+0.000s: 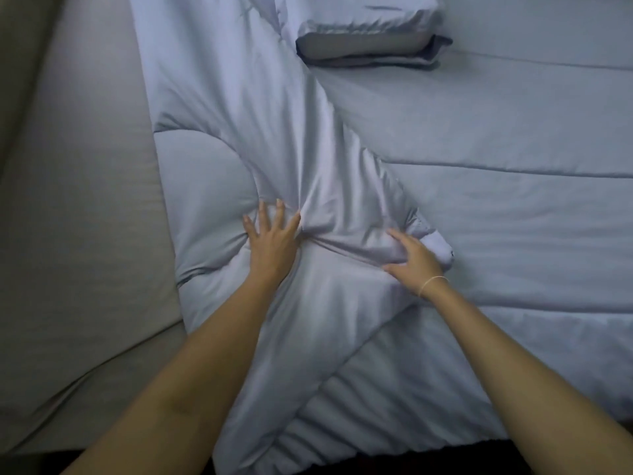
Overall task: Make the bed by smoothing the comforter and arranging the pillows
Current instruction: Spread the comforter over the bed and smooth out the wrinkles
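The comforter (308,173) lies rumpled across the bed, a pale blue-grey spread with a long folded band running from the top left down toward the near edge, where it bunches into ridges. To the right of the band the cloth lies flatter, crossed by a few stitched seams. A pillow (370,32) in the same colour sits at the top, its open end showing a grey inner layer, resting beside the folded band. Along the left runs a beige panel (85,200), touching the comforter's edge.

The left hand (272,240) rests palm down on the comforter, fingers spread wide and pointing away from the person, pressing into the cloth so that creases fan out from under the fingertips. It holds nothing; it only presses flat.

The right hand (416,257) lies just to the right, wearing a thin bracelet (433,282) at the wrist. Its fingers curl over a thick bunched corner of the comforter, the thumb stretched out toward the left along the cloth. The rolled corner pokes out past the knuckles on the far side. The hand is closed on this fold, though the fingertips are hidden under the cloth

Between the two hands the fabric is drawn taut into a short tight ridge
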